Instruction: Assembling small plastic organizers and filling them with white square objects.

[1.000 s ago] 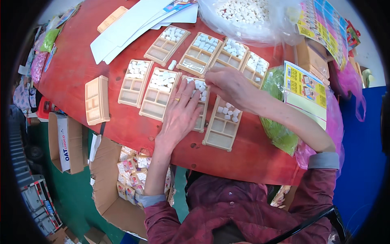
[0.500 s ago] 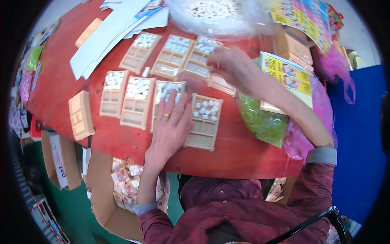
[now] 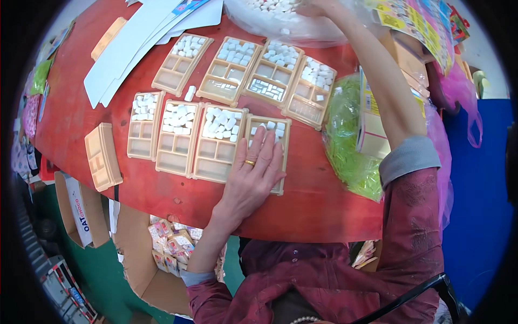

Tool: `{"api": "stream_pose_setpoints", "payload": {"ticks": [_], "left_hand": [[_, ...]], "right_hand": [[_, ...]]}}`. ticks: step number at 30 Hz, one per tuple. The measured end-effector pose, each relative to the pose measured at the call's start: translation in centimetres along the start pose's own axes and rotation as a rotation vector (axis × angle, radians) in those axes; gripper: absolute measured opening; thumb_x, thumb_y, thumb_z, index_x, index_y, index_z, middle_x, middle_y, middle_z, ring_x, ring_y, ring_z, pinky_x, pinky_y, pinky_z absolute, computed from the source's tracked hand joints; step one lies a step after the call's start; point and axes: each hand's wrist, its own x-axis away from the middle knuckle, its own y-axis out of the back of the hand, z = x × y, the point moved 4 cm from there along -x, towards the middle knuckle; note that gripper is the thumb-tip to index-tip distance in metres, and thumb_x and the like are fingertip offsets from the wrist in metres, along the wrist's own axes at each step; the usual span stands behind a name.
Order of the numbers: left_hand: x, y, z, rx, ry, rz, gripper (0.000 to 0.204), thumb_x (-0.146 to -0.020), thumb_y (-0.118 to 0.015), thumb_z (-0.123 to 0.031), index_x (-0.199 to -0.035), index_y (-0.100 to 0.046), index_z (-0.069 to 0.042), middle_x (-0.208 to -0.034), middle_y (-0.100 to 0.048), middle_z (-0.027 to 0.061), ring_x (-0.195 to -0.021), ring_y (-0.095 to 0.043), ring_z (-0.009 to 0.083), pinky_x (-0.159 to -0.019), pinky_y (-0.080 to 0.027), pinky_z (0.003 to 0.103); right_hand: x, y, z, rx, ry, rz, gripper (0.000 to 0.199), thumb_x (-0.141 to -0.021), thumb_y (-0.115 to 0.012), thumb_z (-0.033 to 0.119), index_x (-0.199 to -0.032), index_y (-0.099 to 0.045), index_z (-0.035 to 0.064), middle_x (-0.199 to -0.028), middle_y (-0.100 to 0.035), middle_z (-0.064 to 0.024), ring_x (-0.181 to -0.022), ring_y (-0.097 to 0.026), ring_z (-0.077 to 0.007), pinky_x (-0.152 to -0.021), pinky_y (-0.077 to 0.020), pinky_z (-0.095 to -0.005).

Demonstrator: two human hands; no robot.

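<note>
My left hand (image 3: 252, 167) lies with fingers stretched over the rightmost front tray (image 3: 286, 151), a small beige compartment tray. Its fingertips rest at the white cubes (image 3: 279, 129) in the top section, and the palm hides much of the tray. At the far edge, my right hand (image 3: 317, 7) reaches into a clear plastic bag (image 3: 245, 27) of white cubes; its fingers are partly cut off by the picture's top. Several more beige trays (image 3: 195, 154) stand in two rows, white pieces filling their far compartments. One loose white piece (image 3: 190, 93) sits between the rows.
Left are white card sheets (image 3: 127, 54) and an upturned beige tray (image 3: 102, 156). Right are a green bag (image 3: 350, 146), printed cards (image 3: 372, 129) and a pink bag (image 3: 458, 97). An open cardboard box (image 3: 137, 254) with small packets stands below the table's front edge.
My left hand has slid right, from the third front tray to the fourth. My right hand has moved from the back-right trays up to the bag, uncovering a back tray with white cubes.
</note>
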Motion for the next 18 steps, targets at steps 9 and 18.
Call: {"api": "stream_pose_setpoints", "payload": {"ticks": [9, 18], "left_hand": [[-0.5, 0.2, -0.7, 0.072, -0.027, -0.091, 0.035, -0.080, -0.069, -0.016, -0.109, -0.063, 0.002, -0.126, -0.056, 0.0180, -0.126, -0.048, 0.0352, -0.103, -0.040, 0.052], [-0.5, 0.2, -0.6, 0.129, -0.110, -0.120, 0.032, -0.078, -0.055, -0.008, -0.106, -0.062, 0.006, -0.121, -0.056, 0.0199, -0.124, -0.048, 0.0385, -0.102, -0.041, 0.051]], "right_hand": [[1.5, 0.5, 0.7, 0.010, -0.086, -0.004, 0.016, -0.088, -0.047, 0.014, -0.095, -0.053, 0.0010, -0.094, -0.058, -0.0221, -0.087, -0.059, -0.0382, -0.074, -0.0474, -0.0468], [0.2, 6.7, 0.3, -0.442, -0.487, -0.405, 0.014, -0.084, -0.058, 0.008, -0.095, -0.062, 0.0021, -0.075, -0.062, -0.0161, -0.063, -0.059, -0.0254, -0.057, -0.0469, -0.0350]]}}
